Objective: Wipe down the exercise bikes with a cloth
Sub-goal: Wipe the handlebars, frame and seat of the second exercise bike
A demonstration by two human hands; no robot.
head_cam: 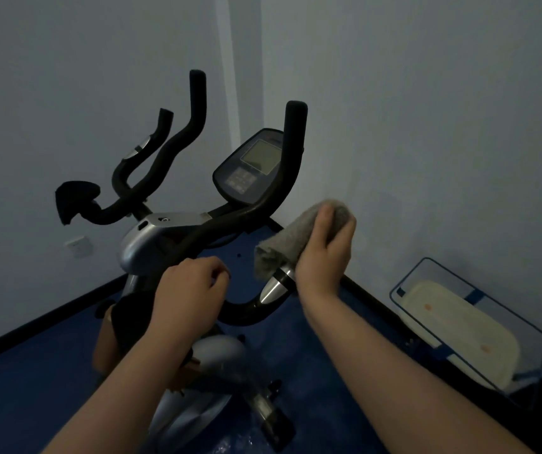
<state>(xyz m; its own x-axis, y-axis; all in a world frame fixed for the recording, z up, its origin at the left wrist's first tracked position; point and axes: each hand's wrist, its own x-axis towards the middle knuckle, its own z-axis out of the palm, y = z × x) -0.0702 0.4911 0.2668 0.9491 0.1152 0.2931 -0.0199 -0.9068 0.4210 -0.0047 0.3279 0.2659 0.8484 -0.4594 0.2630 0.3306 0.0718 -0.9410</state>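
Observation:
An exercise bike (151, 244) with black handlebars and a grey console (253, 165) stands in the room's corner. My right hand (325, 253) grips a grey cloth (282, 247) wrapped around the near right handlebar, just above its silver end cap (274, 288). My left hand (191, 286) curls around the lower black bar near the bike's silver housing. The bike's lower body and a pedal (273, 417) show between my forearms.
A clear plastic bin (473, 326) with blue trim and a pale tray inside leans against the right wall on the floor. Blue flooring (33, 404) spreads to the left of the bike. A wall socket (78, 245) sits low on the left wall.

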